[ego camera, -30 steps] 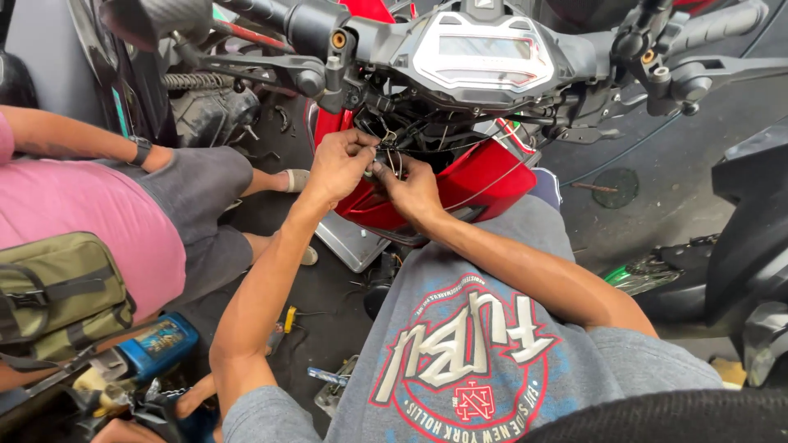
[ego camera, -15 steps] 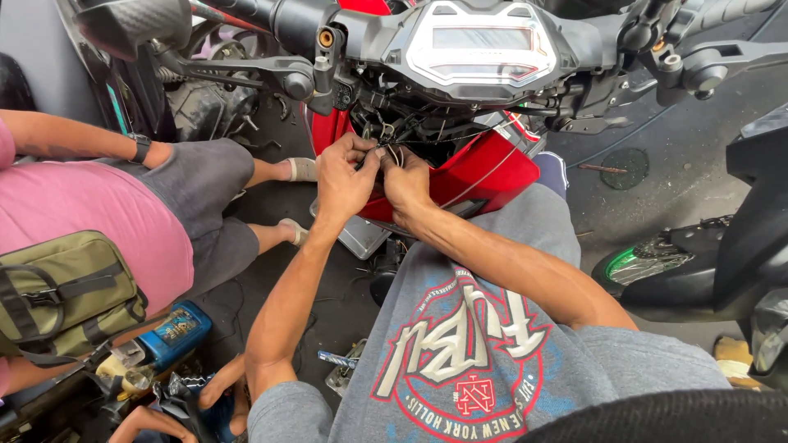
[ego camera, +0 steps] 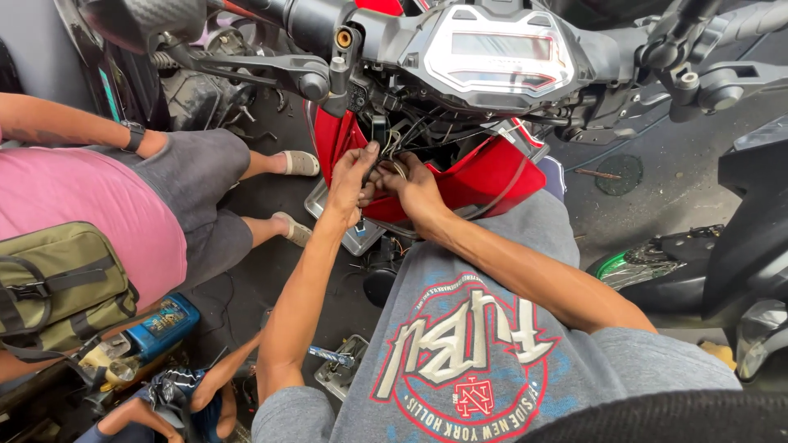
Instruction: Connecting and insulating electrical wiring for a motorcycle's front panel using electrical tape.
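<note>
Fingers first: my left hand [ego camera: 351,176] has its fingers [ego camera: 367,157] curled in tight, pinching the bundle of wires [ego camera: 392,152] that hangs out from under the instrument cluster [ego camera: 497,57], and my right hand [ego camera: 417,182] is pressed up against it, fingers bent closed around the same wires from the other side. The two hands touch, knuckle to knuckle, just in front of the red front panel [ego camera: 484,176] of the scooter. How much of the bundle each hand actually has, I cannot tell; the fingertips hide it. The wires sit in the open gap between the cluster above and the red panel below, right at the steering column. Widening out: the left handlebar lever [ego camera: 246,70] stretches off above my left forearm, and a metal tray [ego camera: 349,230] lies on the floor beneath my left wrist. On the left, another person in a pink shirt [ego camera: 90,205] and grey shorts crouches, with an olive bag [ego camera: 57,287] at the hip. A blue bottle [ego camera: 164,324] lies on the floor near that person's hand [ego camera: 215,385].
</note>
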